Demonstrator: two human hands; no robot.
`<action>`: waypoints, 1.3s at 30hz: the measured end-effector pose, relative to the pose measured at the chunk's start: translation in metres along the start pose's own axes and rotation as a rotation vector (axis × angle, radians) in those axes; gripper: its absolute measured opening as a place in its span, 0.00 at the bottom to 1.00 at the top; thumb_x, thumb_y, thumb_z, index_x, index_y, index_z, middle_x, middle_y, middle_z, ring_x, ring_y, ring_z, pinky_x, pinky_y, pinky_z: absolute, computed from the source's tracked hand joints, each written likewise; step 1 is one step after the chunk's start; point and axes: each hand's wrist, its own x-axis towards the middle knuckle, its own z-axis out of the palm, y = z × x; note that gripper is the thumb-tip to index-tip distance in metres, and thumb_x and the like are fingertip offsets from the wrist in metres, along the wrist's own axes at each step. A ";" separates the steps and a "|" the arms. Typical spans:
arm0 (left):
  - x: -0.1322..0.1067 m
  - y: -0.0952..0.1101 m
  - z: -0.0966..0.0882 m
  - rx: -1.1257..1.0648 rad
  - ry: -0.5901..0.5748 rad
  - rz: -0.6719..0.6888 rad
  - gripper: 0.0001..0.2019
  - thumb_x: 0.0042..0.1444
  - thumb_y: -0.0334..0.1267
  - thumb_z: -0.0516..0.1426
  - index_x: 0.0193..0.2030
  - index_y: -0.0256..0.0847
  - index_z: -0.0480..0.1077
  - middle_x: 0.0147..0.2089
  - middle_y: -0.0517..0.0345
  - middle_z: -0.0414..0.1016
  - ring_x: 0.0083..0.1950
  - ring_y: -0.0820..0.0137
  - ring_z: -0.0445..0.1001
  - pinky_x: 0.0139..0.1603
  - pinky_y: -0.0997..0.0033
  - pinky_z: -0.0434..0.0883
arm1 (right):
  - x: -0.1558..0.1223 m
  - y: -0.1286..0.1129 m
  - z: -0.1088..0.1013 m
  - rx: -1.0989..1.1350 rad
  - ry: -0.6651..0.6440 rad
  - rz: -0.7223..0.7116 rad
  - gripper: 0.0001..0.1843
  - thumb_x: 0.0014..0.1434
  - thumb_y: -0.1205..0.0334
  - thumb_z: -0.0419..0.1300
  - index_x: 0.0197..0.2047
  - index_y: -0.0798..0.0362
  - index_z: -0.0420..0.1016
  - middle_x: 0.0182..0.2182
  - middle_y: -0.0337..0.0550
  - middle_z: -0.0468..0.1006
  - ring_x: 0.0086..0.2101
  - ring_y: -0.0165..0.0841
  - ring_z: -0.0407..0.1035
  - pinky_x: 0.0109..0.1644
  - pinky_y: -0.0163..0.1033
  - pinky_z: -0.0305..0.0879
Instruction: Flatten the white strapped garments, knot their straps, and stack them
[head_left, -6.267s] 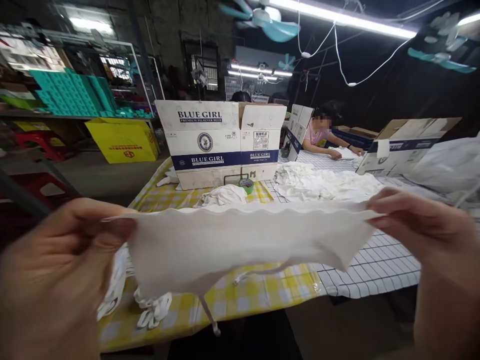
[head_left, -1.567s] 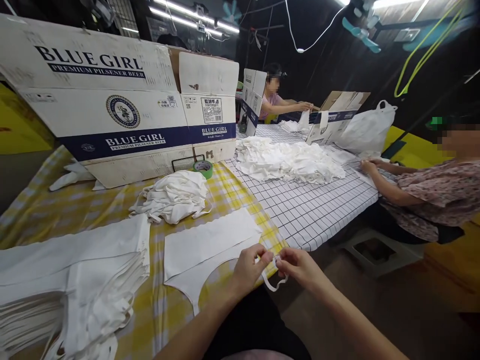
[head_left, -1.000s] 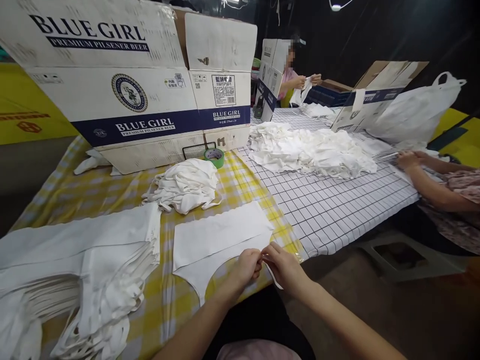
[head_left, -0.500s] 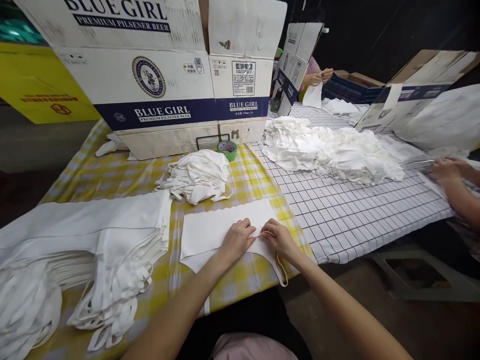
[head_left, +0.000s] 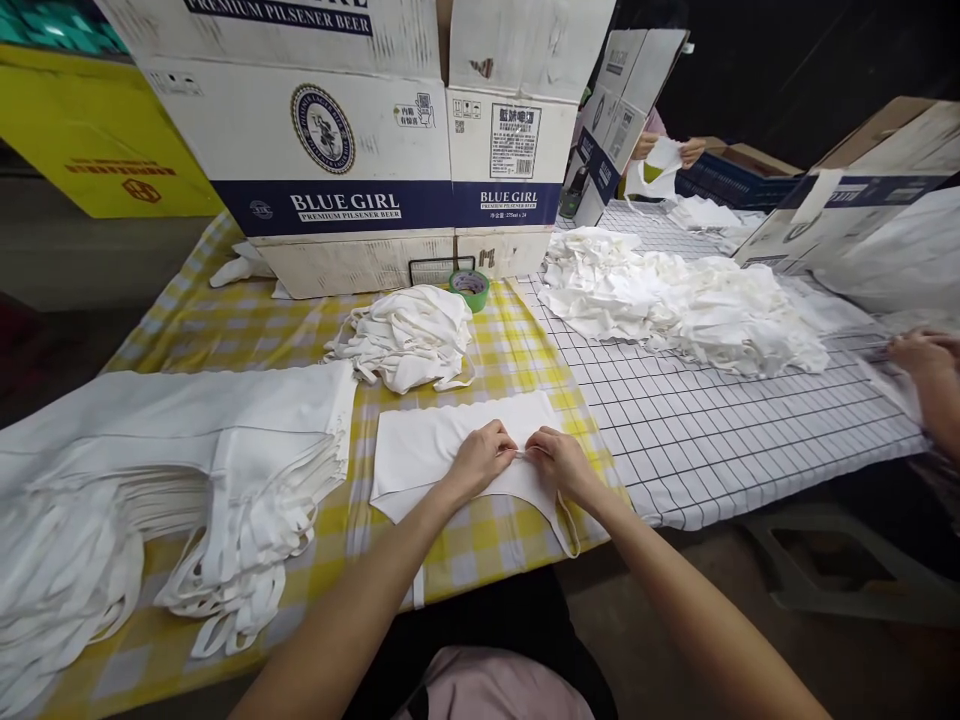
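Note:
A white camisole top [head_left: 420, 445] lies flat in front of me on the yellow checked cloth [head_left: 517, 340], its thin straps hanging toward the table's near edge. My left hand [head_left: 486, 457] pinches the garment's edge near its middle. Close beside it, my right hand [head_left: 559, 460] pinches the same edge, thumb against fingers. Between the two hands the edge is drawn up slightly. Left of the garment lies a thick stack of similar white tops [head_left: 187, 410], with many straps drooping off the front. Behind it sits a loose heap of white tops [head_left: 412, 335].
A large beer carton [head_left: 360, 140] stands at the back, with a green roll of tape [head_left: 469, 289] before it. To the right, a big white pile of garments [head_left: 675, 300] covers part of the grid-patterned cloth [head_left: 675, 450]. Co-workers' hands [head_left: 926, 355] show at the right and far back.
My hands stay at the garment's edge, lifting it a little between the fingertips. The view has shifted slightly. At the back, a co-worker's hands now spread a white piece.

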 end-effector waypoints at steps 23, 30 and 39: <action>-0.005 -0.001 0.003 -0.037 0.036 -0.007 0.06 0.50 0.35 0.55 0.30 0.41 0.74 0.35 0.61 0.69 0.32 0.75 0.67 0.37 0.75 0.64 | 0.010 -0.006 0.012 -0.117 0.016 -0.032 0.06 0.55 0.71 0.55 0.29 0.53 0.71 0.28 0.39 0.72 0.27 0.28 0.64 0.31 0.32 0.55; -0.004 0.001 0.015 0.039 0.111 -0.050 0.05 0.49 0.32 0.56 0.27 0.41 0.73 0.31 0.61 0.69 0.34 0.72 0.68 0.39 0.72 0.65 | 0.002 -0.015 0.022 -0.008 0.129 -0.005 0.09 0.58 0.66 0.52 0.30 0.53 0.72 0.28 0.41 0.71 0.28 0.29 0.65 0.33 0.33 0.57; -0.005 0.005 -0.005 0.019 -0.060 0.001 0.12 0.49 0.39 0.58 0.41 0.41 0.73 0.40 0.56 0.71 0.42 0.67 0.70 0.45 0.68 0.67 | -0.048 -0.014 0.003 0.655 0.007 0.397 0.21 0.53 0.48 0.57 0.46 0.52 0.63 0.17 0.29 0.61 0.18 0.28 0.59 0.23 0.34 0.56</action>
